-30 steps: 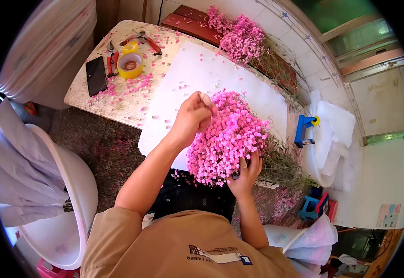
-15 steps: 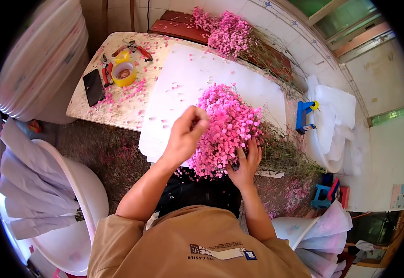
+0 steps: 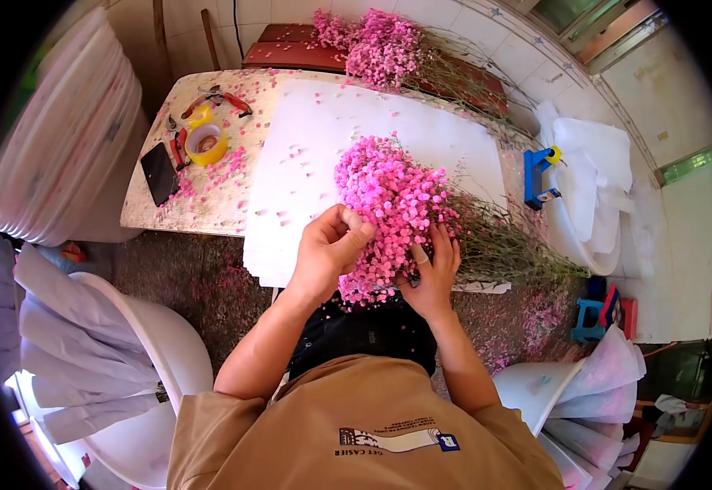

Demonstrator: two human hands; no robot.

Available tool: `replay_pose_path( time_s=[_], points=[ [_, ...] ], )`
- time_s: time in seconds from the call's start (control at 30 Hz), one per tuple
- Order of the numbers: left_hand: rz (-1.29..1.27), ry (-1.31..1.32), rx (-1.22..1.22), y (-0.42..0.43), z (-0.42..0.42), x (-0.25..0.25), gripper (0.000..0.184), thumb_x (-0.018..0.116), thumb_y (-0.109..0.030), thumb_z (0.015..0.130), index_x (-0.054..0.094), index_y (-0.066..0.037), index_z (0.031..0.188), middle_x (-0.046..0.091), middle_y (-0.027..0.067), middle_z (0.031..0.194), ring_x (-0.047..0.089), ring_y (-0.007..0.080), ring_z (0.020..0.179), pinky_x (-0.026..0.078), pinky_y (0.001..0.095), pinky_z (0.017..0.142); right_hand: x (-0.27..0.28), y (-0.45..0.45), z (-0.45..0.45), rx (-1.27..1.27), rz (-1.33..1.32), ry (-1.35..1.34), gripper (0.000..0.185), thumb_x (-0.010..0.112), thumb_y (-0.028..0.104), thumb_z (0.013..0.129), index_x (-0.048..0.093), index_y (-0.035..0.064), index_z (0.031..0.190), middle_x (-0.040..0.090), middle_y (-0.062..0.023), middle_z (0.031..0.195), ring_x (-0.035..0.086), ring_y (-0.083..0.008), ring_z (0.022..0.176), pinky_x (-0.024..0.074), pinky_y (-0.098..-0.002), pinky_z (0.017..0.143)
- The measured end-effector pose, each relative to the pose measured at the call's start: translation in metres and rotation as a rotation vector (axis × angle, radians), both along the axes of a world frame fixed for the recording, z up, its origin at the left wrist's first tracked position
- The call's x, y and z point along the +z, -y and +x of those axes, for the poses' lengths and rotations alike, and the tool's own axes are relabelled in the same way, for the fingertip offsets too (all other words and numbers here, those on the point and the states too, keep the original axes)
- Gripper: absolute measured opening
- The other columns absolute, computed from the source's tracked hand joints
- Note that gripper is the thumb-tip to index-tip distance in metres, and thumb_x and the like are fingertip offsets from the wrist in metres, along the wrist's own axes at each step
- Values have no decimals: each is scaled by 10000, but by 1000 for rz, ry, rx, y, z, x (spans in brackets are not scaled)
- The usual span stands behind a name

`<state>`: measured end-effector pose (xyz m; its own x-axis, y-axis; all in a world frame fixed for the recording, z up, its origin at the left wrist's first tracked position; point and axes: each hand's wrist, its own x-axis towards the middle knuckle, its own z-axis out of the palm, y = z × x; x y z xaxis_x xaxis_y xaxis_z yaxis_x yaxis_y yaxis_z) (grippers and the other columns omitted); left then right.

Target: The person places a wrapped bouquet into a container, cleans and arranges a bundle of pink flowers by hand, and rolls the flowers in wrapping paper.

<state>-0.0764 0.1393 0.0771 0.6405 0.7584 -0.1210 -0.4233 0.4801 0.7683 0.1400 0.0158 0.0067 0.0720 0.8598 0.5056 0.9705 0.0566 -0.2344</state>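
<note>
A full bunch of pink baby's breath lies over the front part of the white paper sheets, its thin green stems pointing right. My left hand is at the left side of the blossoms, fingers curled and thumb against the forefinger. Whatever is in that pinch is too small to make out. Wearing a ring, my right hand holds the bunch from the near right side, fingers over the blossoms by the stems and thumb at the lower edge.
On the table's left are a phone, yellow tape rolls, red-handled pliers and loose petals. More pink flowers lie on a red bench behind. A blue tape dispenser stands right. White tubs with wrapping flank me.
My left hand has come down and nearer to me along the bunch's left side, still pinched. My right hand stays on the bunch. The camera view has shifted slightly.
</note>
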Motion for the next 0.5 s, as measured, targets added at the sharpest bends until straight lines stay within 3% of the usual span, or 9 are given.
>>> replay_pose_path(
  time_s=[0.07, 0.17, 0.27, 0.43, 0.5],
  points=[
    [29, -8, 13, 2, 2, -2, 190, 751, -138, 958, 589, -40, 969, 546, -49, 739, 468, 38, 645, 388, 215, 562, -2, 0, 0, -4, 7, -13, 785, 854, 186, 632, 569, 197, 1364, 392, -216, 1550, 327, -439, 1476, 227, -638, 1174],
    [529, -522, 216, 12, 9, 9, 213, 782, -35, 899, 586, -47, 981, 551, -27, 782, 485, 38, 662, 411, 226, 565, -5, -1, 1, -8, 24, -14, 777, 856, 187, 627, 577, 200, 1353, 393, -213, 1549, 327, -434, 1478, 222, -637, 1176],
    [643, -636, 280, 14, 16, 9, 227, 803, -63, 884, 595, -32, 971, 553, -29, 781, 488, 41, 669, 431, 226, 587, -5, -1, 0, -10, 24, -19, 774, 861, 183, 622, 578, 203, 1343, 395, -211, 1547, 328, -431, 1478, 220, -637, 1177],
    [770, -683, 405, 4, 23, -10, 147, 746, -35, 922, 602, -25, 950, 558, -20, 770, 501, 51, 667, 437, 230, 588, -3, 0, 1, -13, -5, -14, 770, 873, 175, 606, 581, 198, 1318, 397, -213, 1547, 332, -429, 1477, 221, -630, 1179],
    [612, -472, 357, -1, 18, -14, 99, 682, -66, 973, 593, -32, 947, 585, 17, 749, 521, 94, 620, 434, 270, 548, -3, 0, 1, -12, 5, -18, 768, 875, 175, 603, 585, 196, 1314, 397, -214, 1547, 335, -429, 1476, 222, -626, 1180]
  ],
)
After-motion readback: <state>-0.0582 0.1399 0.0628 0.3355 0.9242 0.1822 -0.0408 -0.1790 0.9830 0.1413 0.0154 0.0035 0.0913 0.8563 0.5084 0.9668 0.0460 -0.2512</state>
